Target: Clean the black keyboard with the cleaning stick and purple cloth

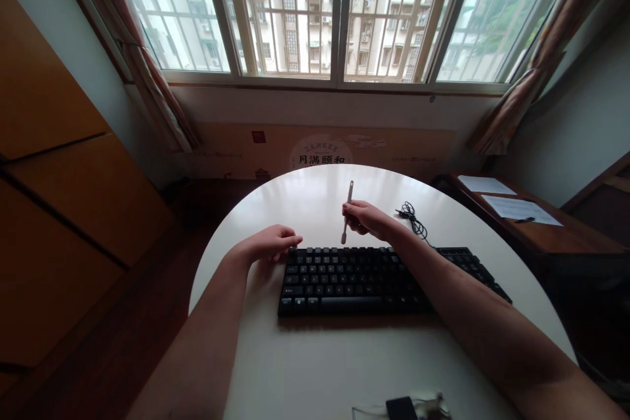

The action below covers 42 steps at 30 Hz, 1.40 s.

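Observation:
A black keyboard (344, 282) lies flat on the white round table (290, 367). My left hand (273, 241) is at its far left corner, with the fingers curled closed on that edge; some fingertips are hidden. Above the far edge, my right hand (363, 218) pinches a slim, pale, brush-like stick (350, 191). The stick is nearly upright, with a hole in its top end and a thicker tip pointing down, just beyond the top row of keys. My right forearm covers part of the keyboard's right side.
A coiled black cable (412, 218) lies behind the keyboard at the right. Near the table's front is a small dark object (401, 408) with thin wires, partly cut off. A brown desk (581, 231) with paper sheets (522, 209) stands at the right, wooden cabinets (63, 223) at the left.

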Motion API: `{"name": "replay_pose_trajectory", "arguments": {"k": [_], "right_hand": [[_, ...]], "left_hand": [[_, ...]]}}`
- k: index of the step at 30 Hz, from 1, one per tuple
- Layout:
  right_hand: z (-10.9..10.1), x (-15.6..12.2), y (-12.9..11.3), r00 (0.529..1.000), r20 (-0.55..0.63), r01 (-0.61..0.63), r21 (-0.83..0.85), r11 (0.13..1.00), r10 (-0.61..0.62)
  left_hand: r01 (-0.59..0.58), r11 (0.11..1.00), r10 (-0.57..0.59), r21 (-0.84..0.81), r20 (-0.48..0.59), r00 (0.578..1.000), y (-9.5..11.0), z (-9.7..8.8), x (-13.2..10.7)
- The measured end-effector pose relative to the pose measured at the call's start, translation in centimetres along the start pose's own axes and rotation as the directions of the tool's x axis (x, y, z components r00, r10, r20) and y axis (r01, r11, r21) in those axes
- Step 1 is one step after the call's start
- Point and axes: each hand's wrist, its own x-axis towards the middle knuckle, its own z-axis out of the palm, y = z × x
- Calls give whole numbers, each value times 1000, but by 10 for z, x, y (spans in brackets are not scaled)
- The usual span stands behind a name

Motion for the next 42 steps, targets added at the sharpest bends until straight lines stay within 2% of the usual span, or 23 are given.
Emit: {"name": "replay_pose_trajectory", "arguments": {"k": [2, 4, 6, 11, 18, 23, 26, 29, 31, 32, 34, 37, 39, 42], "right_hand": [[0, -2, 11, 999, 12, -35, 18, 999, 35], [4, 0, 18, 997, 42, -64, 30, 997, 63], [9, 1, 22, 994, 75, -83, 33, 996, 80], [16, 4, 23, 994, 96, -43, 21, 999, 41], [8, 8, 24, 990, -85, 117, 10, 993, -115], [10, 8, 28, 989, -10, 145, -34, 989, -145], [10, 9, 23, 978, -49, 198, -80, 977, -202], [-5, 4, 5, 948, -150, 264, -118, 957, -280], [-23, -5, -12, 947, -152, 263, -144, 954, -284], [-34, -11, -20, 958, -117, 243, -163, 956, -263], [-56, -24, -32, 992, 42, 128, -246, 961, -122], [-83, -37, -35, 977, 203, 5, -310, 951, 62], [-94, -39, -28, 967, 226, -49, -288, 956, 117], [-98, -34, -12, 962, 214, -119, -233, 965, 170]], "left_hand": [[-10, 992, 28, 129, -145, 989, 4, 6, 5], [-14, 972, 80, 236, -273, 959, 9, 13, 9], [-13, 955, 115, 296, -330, 937, 15, 19, 13], [-40, 933, 173, 357, -350, 921, 27, 30, 15], [-89, 936, 208, 340, -330, 921, 30, 33, 15], [-87, 938, 200, 336, -319, 926, 28, 32, 16], [-73, 940, 186, 334, -319, 929, 26, 31, 18], [-58, 942, 173, 330, -331, 928, 23, 31, 20], [-56, 945, 170, 324, -333, 927, 21, 30, 22], [-56, 945, 169, 323, -332, 928, 21, 30, 22], [-52, 943, 166, 330, -330, 929, 21, 30, 22], [-52, 940, 168, 337, -327, 930, 22, 30, 21], [-54, 942, 169, 332, -326, 930, 24, 30, 20], [-45, 947, 157, 319, -334, 929, 26, 30, 18]]}}
